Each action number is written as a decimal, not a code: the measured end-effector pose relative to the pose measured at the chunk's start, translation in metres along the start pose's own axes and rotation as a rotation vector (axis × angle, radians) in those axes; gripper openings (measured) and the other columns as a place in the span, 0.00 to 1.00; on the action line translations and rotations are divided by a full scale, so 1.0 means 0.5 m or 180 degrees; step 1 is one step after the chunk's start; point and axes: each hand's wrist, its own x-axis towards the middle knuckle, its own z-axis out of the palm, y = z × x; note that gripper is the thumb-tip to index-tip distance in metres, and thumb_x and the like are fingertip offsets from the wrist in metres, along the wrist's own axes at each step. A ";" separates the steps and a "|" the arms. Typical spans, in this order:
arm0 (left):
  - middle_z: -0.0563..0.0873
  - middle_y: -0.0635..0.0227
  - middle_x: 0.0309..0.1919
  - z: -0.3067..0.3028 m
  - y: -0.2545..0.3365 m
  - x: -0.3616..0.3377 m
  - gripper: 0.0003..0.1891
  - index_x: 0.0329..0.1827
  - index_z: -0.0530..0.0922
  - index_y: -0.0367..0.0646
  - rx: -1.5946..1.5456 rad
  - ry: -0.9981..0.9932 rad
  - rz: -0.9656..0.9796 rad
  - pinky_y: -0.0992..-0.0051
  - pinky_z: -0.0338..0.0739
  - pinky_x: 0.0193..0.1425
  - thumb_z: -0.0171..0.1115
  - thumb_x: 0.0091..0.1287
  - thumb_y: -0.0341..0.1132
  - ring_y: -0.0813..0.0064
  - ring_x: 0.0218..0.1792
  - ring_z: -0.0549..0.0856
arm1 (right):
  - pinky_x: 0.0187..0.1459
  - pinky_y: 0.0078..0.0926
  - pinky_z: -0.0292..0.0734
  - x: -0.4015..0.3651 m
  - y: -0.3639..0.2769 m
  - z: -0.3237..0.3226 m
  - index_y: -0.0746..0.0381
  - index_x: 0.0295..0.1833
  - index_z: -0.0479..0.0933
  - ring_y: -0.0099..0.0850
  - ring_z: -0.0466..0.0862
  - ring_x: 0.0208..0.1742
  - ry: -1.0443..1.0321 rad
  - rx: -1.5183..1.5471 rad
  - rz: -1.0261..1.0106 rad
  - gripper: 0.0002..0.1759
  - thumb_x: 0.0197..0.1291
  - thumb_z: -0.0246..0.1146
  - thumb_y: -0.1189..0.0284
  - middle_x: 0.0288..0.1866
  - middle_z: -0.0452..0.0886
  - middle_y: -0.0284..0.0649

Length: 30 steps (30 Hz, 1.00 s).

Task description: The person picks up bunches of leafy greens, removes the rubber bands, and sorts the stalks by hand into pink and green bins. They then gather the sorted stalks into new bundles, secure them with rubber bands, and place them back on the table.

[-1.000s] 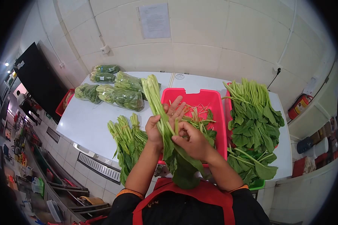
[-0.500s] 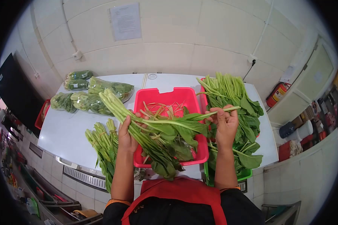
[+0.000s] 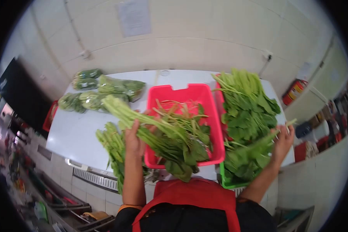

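Clock read from the middle of the pink tub, twelve toward the wall.

Left hand: one, at nine o'clock, fingers curled round a bunch of leafy greens. Bunch slanted across the tub's near-left part, pale stem ends toward ten o'clock, leaves hanging toward four; whether the leaves touch the tub's contents, cannot tell.

Right hand: one, at three o'clock, well apart from the left — fingers drawn narrow on a single stalk. Cut end up toward one o'clock of that hand; its leaf, blurred, trails toward eight, above the green tub.

Pink tub: one, notched far rim, holding trimmings, thin stems and leaves mixed.

Heap: one, two o'clock, stems toward the wall, piled over a red tub just beside the pink one.

Green tub: one, four o'clock, holding loose leaves.

Bundles: unbagged greens, between eight and nine o'clock, stems up-table.

Bags: several, clear, filled with greens, grouped at ten o'clock on the white table.

Apron: one, red, six o'clock.

Paper: one sheet, eleven o'clock, on the wall — text illegible.

Extinguisher: one, red, two o'clock, beyond the table.
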 end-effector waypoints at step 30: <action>0.83 0.68 0.51 0.089 -0.059 -0.061 0.16 0.62 0.75 0.37 0.1451 -0.1288 -0.0466 0.74 0.78 0.58 0.60 0.73 0.30 0.77 0.52 0.82 | 0.49 0.30 0.79 -0.228 -0.087 0.402 0.71 0.51 0.81 0.36 0.86 0.47 -0.3723 0.0163 -0.1387 0.12 0.68 0.65 0.73 0.47 0.85 0.48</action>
